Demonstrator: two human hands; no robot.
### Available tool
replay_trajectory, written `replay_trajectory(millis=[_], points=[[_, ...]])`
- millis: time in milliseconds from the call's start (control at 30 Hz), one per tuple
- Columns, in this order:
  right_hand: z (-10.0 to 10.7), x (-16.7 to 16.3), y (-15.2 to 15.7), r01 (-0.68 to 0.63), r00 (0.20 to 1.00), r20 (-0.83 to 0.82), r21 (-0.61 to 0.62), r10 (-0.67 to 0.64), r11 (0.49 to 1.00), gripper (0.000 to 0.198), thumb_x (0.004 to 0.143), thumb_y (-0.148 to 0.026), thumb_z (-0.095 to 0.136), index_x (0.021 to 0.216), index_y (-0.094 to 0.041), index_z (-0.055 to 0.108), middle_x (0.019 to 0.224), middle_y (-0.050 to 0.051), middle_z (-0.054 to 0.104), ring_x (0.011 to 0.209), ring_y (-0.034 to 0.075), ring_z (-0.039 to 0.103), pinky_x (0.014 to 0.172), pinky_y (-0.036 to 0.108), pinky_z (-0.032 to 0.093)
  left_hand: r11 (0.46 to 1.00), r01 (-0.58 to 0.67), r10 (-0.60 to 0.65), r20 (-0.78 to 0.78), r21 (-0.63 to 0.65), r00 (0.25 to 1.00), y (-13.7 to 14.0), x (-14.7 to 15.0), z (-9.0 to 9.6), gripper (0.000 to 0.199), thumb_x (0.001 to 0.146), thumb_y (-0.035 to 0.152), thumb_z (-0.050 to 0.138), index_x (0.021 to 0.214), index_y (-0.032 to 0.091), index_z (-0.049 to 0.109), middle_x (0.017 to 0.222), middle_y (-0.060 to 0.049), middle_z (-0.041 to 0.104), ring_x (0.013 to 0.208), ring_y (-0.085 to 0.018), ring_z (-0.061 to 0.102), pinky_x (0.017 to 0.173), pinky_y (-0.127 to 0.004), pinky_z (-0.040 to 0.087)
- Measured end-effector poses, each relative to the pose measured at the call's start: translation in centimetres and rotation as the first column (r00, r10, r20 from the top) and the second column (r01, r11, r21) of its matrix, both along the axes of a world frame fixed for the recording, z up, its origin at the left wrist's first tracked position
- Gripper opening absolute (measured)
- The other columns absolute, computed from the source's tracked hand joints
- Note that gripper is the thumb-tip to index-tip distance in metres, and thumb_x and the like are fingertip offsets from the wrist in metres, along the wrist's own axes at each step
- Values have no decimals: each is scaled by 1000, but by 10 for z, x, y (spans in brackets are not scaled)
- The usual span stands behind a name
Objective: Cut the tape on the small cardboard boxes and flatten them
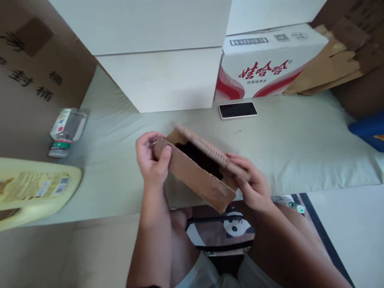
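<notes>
Between my two hands, a small brown cardboard box (pixel 201 172) is held tilted above the front edge of the bench. Its lid flap (pixel 210 149) is partly raised, and the inside shows only as dark. My left hand (pixel 152 158) grips the box's left end, thumb pressed on the near upper edge. With its fingers closed on the flap's right end, my right hand (pixel 252 182) holds the box's other side. The flap and the right fingers are slightly blurred.
A phone (pixel 238 110) lies beyond the box, before white boxes (pixel 177 80) and a red-and-white carton (pixel 267 68). At left are a clear bottle (pixel 67 128), a yellow jug (pixel 39 188) and a large carton (pixel 39 64). A blue object (pixel 367 132) is at right.
</notes>
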State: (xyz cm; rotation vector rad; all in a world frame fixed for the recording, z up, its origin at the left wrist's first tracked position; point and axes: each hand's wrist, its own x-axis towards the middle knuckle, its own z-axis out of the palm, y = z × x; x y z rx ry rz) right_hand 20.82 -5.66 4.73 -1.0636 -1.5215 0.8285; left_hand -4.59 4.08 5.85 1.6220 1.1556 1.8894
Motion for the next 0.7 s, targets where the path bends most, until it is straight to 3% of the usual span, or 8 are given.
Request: replay_trajectory(millis=[100,200,300,367,467,600,633,700], points=[[-3,13,-6,-131,991,-33,24,132,991,35,99,-45,50,124,-32,70,148,6,59,137,33,55,110,53,48,999,35,-46,-286,-42,957,4,2,1,26,87,42,70,108,28,75,126,-6,65,118,-24,62,105,-43,49],[-6,22,-8,-144,984,-106,-30,140,989,44,98,-54,50,136,-35,62,151,4,57,140,33,53,114,53,45,993,47,-83,-362,-107,928,3,3,5,20,89,32,62,94,29,82,117,-5,70,110,-23,66,100,-43,53],[-6,26,-4,-6,996,-93,-178,-10,984,49,99,-56,47,141,-33,54,146,7,61,135,32,58,112,51,47,994,-42,9,-301,-105,954,1,4,6,24,82,20,63,89,29,84,110,-4,73,106,-22,67,98,-41,54],[-6,29,2,86,996,43,-310,-76,947,46,100,-55,44,133,-28,60,135,10,68,127,32,63,111,53,47,984,-134,109,-193,-120,975,1,5,6,26,77,17,62,86,28,83,107,-4,74,106,-21,66,100,-41,52],[-7,29,9,30,996,86,-417,6,908,45,99,-54,47,128,-24,64,128,12,73,125,33,65,112,55,45,955,-207,204,-33,-213,978,2,5,10,23,71,18,59,78,23,80,99,-5,73,106,-22,65,107,-42,49],[-17,20,10,-148,949,-313,-303,49,941,62,98,-63,43,151,-31,40,156,12,54,140,30,56,114,54,47,907,-254,293,68,-337,954,6,4,11,22,73,24,52,73,19,73,90,-6,73,107,-23,66,111,-42,46],[-19,17,9,-151,936,-348,-248,58,957,63,99,-65,39,154,-33,36,159,11,50,143,29,53,115,55,46,887,-244,303,96,-392,948,7,6,9,22,76,26,51,75,19,72,91,-6,73,107,-24,66,110,-42,47],[-22,12,6,-136,966,-240,-141,99,981,62,101,-64,37,155,-34,36,164,10,42,151,30,43,121,57,39,832,-142,267,162,-537,950,8,13,-1,26,83,37,52,82,20,71,91,-4,74,108,-25,67,102,-42,53]])
